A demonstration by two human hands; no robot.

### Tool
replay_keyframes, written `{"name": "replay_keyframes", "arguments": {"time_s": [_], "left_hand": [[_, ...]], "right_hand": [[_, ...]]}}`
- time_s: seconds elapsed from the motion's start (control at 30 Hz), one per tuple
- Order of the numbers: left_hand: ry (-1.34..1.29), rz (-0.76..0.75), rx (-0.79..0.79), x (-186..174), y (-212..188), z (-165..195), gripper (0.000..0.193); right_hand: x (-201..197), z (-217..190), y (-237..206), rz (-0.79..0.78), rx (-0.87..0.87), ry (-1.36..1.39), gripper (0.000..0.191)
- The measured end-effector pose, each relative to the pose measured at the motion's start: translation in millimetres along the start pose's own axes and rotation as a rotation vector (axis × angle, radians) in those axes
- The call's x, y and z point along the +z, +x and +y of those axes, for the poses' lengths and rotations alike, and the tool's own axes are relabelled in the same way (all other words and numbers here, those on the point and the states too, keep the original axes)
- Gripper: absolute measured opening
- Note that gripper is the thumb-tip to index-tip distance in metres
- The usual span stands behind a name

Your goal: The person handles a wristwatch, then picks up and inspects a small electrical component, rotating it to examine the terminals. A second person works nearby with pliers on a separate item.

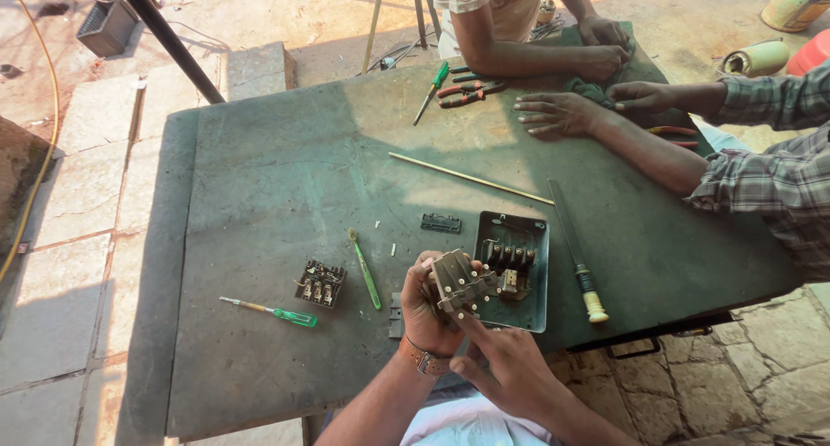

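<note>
We saw a shallow metal box (536,277) lying open on the desk (259,178), with a dark switch unit (510,269) seated inside it. Our left hand (426,312) gripped a grey ridged block (462,282) above the box's near edge, while our right hand (506,368) touched its underside with one extended finger, otherwise grasping nothing. The block's far face was hidden. A file (572,247) lay beside the box.

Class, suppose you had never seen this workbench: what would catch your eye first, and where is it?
First, the left hand gripping a grey switch block at the near edge of the green table, the right hand poking it from below. Just right lies an open metal box; a green-handled screwdriver lies to the left.
</note>
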State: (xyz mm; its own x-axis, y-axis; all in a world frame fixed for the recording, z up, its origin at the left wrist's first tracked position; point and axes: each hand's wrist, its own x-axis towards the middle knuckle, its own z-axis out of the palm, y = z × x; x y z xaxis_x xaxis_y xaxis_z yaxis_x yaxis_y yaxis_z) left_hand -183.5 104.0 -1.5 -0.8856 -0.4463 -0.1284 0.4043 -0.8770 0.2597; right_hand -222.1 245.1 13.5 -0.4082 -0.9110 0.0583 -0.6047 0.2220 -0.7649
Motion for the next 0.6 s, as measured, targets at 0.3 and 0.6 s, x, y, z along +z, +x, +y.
{"name": "replay_keyframes", "arguments": {"time_s": [0.3, 0.6], "left_hand": [[0.028, 0.053, 0.058, -2.8, -2.9, 6.2, 0.022], [0.082, 0.109, 0.002, -1.6, -3.0, -0.9, 0.020]], "right_hand": [[12.2, 5.8, -4.7, 0.031, -0.063, 0.063, 0.078], [19.1, 10.6, -11.2, -0.036, 0.075, 0.099, 0.087]]}}
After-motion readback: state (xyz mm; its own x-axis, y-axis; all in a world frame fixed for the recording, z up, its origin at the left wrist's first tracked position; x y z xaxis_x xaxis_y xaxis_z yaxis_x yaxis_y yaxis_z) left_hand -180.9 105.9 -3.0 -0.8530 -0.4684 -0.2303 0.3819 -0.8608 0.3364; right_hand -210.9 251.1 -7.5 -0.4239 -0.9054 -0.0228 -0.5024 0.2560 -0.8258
